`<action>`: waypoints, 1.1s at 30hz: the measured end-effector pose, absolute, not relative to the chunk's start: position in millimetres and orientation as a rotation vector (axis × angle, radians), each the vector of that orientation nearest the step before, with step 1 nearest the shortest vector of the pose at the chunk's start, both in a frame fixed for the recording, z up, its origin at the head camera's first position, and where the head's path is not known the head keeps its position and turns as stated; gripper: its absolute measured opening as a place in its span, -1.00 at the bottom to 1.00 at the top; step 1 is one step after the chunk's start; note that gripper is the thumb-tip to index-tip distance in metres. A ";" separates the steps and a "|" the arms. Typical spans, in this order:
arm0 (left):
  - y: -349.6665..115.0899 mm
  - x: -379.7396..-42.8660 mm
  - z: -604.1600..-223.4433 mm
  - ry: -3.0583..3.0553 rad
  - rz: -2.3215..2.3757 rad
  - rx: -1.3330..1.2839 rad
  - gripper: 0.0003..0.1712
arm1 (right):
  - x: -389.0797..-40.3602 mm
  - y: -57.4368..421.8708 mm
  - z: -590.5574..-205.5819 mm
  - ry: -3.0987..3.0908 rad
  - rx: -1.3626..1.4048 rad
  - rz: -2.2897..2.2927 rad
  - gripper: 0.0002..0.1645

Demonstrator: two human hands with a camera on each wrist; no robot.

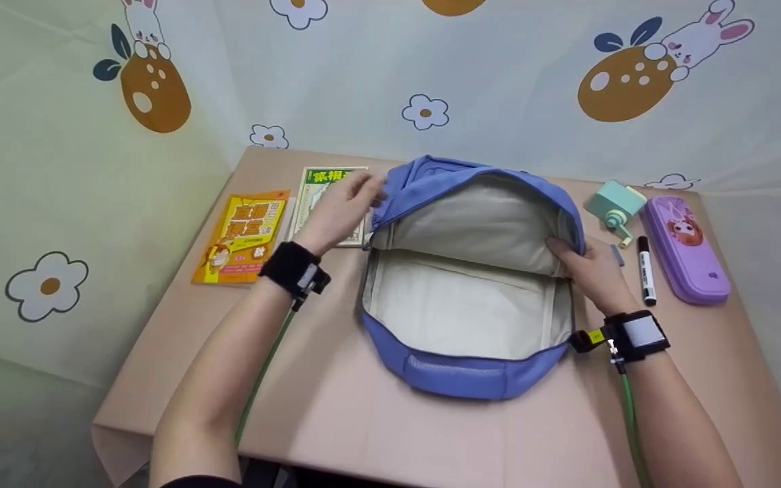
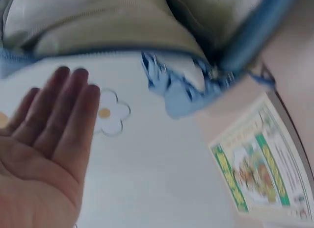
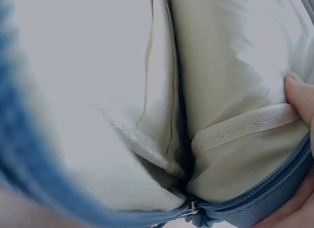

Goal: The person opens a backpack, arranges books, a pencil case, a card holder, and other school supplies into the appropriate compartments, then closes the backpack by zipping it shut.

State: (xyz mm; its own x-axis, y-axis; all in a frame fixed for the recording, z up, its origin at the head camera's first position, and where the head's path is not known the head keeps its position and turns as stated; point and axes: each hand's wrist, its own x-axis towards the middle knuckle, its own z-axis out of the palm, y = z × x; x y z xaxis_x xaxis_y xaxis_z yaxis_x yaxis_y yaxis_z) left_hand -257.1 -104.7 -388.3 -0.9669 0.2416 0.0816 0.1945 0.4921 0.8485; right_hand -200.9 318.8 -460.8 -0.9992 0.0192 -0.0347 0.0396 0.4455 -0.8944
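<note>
place: fabric-walled booth | evidence: rabbit-print curtains [image 1: 356,71] behind cloth-covered table [image 1: 445,437]

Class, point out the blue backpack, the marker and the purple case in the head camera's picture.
Blue backpack [image 1: 462,308]: head view, pale lining inside.
Marker [image 1: 647,272]: head view, white barrel.
Purple case [image 1: 693,261]: head view, lid below the printed figure.

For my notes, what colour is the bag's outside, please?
The bag is blue outside, clearest in the head view.
</note>
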 end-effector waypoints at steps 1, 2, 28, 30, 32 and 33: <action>-113.2 -258.5 -388.8 2.710 1.487 0.341 -0.47 | -200.1 317.9 -458.4 2.646 0.048 -1.631 -0.36; -121.9 -260.0 -389.9 2.736 1.472 0.296 -0.47 | -199.4 317.3 -456.3 2.639 0.041 -1.616 -0.35; -158.7 -285.2 -466.7 2.890 0.502 -0.323 -0.25 | -213.9 329.4 -442.4 2.359 -0.027 -1.370 0.02; -156.6 -286.0 -467.3 2.893 0.493 -0.354 -0.18 | -213.9 329.0 -441.8 2.361 -0.023 -1.362 0.04; -154.9 -286.7 -467.4 2.893 0.506 -0.381 -0.12 | -213.4 329.3 -441.2 2.369 -0.014 -1.351 0.06; -154.5 -287.0 -467.1 2.897 0.510 -0.385 -0.11 | -213.1 329.4 -441.3 2.374 -0.008 -1.345 0.07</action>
State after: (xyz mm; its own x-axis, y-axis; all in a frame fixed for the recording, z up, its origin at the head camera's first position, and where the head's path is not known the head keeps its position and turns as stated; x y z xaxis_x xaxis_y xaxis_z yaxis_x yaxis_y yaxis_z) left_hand -287.0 -154.5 -467.1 -0.9514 -0.2218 -0.2139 -0.2814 0.9080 0.3103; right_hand -213.1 329.4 -441.3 -0.9158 -0.2030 -0.3465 0.1929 0.5343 -0.8230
